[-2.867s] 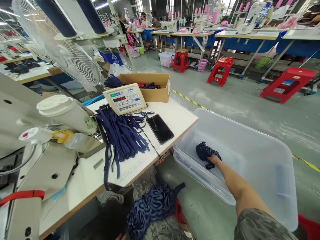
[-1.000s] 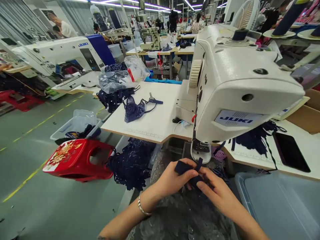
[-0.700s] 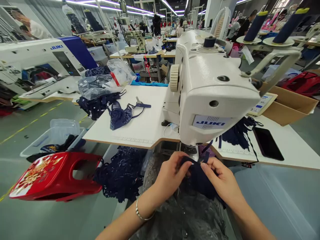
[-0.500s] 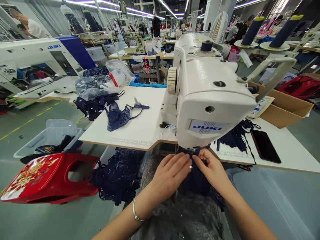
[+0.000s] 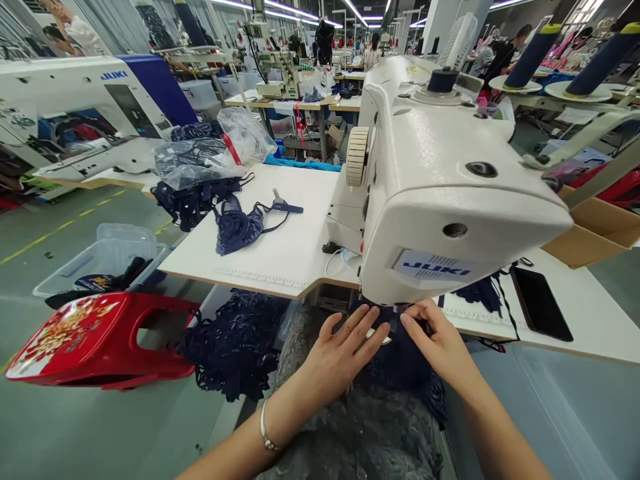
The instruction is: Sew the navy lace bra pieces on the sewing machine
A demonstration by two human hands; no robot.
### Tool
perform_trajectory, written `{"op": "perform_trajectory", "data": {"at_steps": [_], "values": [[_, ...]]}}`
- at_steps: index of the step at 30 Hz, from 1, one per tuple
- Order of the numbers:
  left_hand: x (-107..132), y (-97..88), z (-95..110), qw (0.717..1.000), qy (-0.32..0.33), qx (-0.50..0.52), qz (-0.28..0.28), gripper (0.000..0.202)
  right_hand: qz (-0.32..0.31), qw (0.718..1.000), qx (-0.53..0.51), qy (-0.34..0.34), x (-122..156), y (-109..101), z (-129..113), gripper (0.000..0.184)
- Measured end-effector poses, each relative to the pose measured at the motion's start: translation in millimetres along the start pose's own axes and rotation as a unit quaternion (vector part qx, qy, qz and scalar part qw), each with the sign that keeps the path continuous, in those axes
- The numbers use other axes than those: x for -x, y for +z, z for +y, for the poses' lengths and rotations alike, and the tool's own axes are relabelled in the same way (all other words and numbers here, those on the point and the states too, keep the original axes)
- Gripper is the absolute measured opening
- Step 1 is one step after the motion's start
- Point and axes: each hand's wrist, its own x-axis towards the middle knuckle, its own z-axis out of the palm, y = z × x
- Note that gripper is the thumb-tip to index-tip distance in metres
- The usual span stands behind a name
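Likely risks a nicked fingertip or skewed stitch, with left hand (image 5: 340, 347) spread flat on, right hand (image 5: 440, 343) pinching, the navy garment (image 5: 400, 365) just beneath the JUKI sewing machine (image 5: 440, 193) head, needle hidden there.

The left forearm (image 5: 235, 447) and right forearm (image 5: 500, 433) rise from the lower edge and converge. The left hand (image 5: 345, 350) lies palm down, fingers extended and slightly spread. The right hand (image 5: 437, 340), just beside it, has its fingers curled and its thumb drawn toward the forefinger; the two hands' fingertips nearly meet.
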Motion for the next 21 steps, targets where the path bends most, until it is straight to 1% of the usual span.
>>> {"op": "perform_trajectory", "data": {"at_steps": [3, 7, 14, 18, 21], "values": [[0, -0.4, 3, 1.000, -0.017, -0.011, -0.004, 0.049, -0.012, 0.998, 0.055, -0.030, -9, 1, -6, 0.020], [-1, 0.8, 5, 0.999, -0.034, -0.025, 0.002, 0.047, -0.017, 0.994, 0.086, -0.071, -17, 1, -7, 0.024], [-2, 2.5, 9, 0.998, -0.053, -0.032, 0.016, 0.044, -0.011, 0.990, 0.117, -0.072, -20, 2, -3, 0.026], [-2, 3.7, 11, 0.997, -0.058, -0.034, 0.034, 0.042, 0.001, 0.988, 0.132, -0.076, -21, 4, -6, 0.026], [-1, 5.1, 12, 0.997, -0.060, -0.031, 0.031, 0.044, 0.003, 0.987, 0.138, -0.080, -20, 4, -9, 0.027]]}}
